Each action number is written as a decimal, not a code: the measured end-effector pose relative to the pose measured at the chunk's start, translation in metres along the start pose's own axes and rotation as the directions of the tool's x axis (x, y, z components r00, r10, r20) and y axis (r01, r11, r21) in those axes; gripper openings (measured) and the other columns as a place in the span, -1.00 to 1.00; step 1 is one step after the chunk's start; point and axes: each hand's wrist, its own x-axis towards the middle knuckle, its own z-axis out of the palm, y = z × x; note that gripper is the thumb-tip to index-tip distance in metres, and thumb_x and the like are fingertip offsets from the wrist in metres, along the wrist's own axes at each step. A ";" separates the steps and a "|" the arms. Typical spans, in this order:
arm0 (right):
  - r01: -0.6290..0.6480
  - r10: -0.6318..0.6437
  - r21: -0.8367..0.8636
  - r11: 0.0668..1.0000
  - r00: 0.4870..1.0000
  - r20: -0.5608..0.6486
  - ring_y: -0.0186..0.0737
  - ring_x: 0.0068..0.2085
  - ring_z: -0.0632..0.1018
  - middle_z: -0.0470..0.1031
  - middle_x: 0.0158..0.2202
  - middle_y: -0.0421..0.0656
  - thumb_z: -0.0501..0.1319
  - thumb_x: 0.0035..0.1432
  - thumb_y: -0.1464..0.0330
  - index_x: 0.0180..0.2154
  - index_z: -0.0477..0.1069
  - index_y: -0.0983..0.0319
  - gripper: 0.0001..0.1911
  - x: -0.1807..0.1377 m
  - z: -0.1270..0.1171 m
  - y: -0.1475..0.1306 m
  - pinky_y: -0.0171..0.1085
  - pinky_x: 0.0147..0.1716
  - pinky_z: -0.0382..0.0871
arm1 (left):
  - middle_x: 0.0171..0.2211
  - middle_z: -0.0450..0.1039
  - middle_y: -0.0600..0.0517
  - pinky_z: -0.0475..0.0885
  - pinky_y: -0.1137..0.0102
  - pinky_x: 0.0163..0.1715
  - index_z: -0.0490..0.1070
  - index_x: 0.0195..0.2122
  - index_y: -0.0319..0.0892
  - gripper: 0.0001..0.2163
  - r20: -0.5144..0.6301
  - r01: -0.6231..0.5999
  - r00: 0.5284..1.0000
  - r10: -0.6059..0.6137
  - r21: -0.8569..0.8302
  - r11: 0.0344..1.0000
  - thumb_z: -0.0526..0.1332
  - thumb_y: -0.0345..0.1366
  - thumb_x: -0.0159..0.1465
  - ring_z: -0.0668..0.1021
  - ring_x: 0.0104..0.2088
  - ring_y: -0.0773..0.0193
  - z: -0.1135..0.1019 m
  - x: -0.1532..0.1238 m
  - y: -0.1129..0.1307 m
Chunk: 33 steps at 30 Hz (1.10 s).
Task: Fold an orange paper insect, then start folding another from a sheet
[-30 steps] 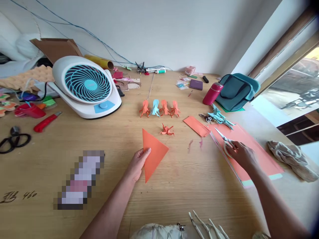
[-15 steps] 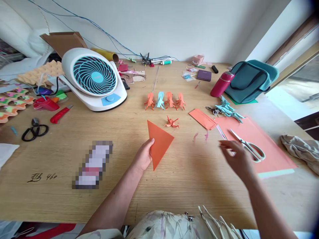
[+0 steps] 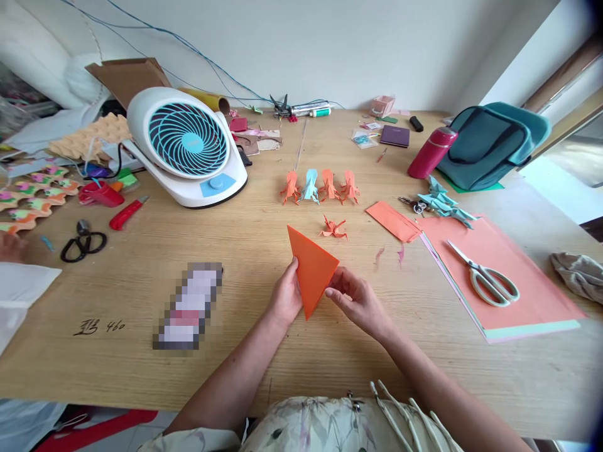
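Observation:
An orange sheet of paper folded into a triangle (image 3: 311, 271) is held up over the table between both hands. My left hand (image 3: 286, 292) grips its left edge, thumb on the front face and the other fingers hidden behind. At the right corner, my right hand (image 3: 355, 298) has its fingers closed on the paper, partly behind it, with the thumb by the lower right edge. Just beyond the triangle lies a small orange origami figure (image 3: 334, 227). Farther back, several origami figures (image 3: 328, 186) stand in a row, one light blue and the others orange.
White-handled scissors (image 3: 492, 279) rest on orange sheets (image 3: 527, 282) at right, near orange paper strips (image 3: 393, 220) and blue folded pieces (image 3: 445, 202). A fan (image 3: 188, 147), black scissors (image 3: 83, 242) and a blurred-out phone-like object (image 3: 188, 307) are at left. Another person's hand (image 3: 10, 246) shows at the left edge.
My right hand has come left from beside the white-handled scissors to the triangle's right corner. My left hand keeps its hold. The view has shifted a little, and another person's hand has appeared at far left.

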 end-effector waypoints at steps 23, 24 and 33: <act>0.080 -0.080 0.006 0.997 0.997 -0.006 -0.23 -0.30 0.54 0.57 -0.25 -0.16 0.19 0.31 0.27 -0.15 0.46 0.16 -0.86 -0.009 0.015 0.006 -0.23 -0.25 0.44 | -0.34 0.64 -0.01 0.52 0.29 -0.15 0.53 -0.32 -0.17 -0.65 -0.117 -0.079 0.990 0.074 -0.038 0.996 0.31 0.06 0.22 0.63 -0.17 0.07 -0.002 0.001 -0.007; 0.098 -0.099 -0.023 0.995 0.995 -0.025 -0.23 -0.30 0.53 0.56 -0.26 -0.17 0.18 0.31 0.30 -0.16 0.46 0.15 -0.88 -0.009 0.016 0.006 -0.23 -0.25 0.44 | -0.31 0.65 -0.02 0.51 0.28 -0.13 0.53 -0.31 -0.17 -0.63 -0.111 -0.079 0.991 0.075 -0.036 0.996 0.30 0.08 0.21 0.63 -0.13 0.05 -0.001 0.000 -0.007; 0.267 -0.320 -0.281 0.922 0.933 -0.164 -0.20 -0.32 0.48 0.44 -0.33 -0.17 0.15 0.24 0.48 -0.36 0.33 0.12 -0.85 -0.011 0.026 -0.001 -0.24 -0.34 0.41 | -0.37 0.58 0.04 0.46 0.29 -0.20 0.49 -0.31 -0.13 -0.63 -0.072 -0.230 0.971 0.230 0.003 0.973 0.28 0.10 0.21 0.60 -0.28 0.16 0.005 -0.009 -0.014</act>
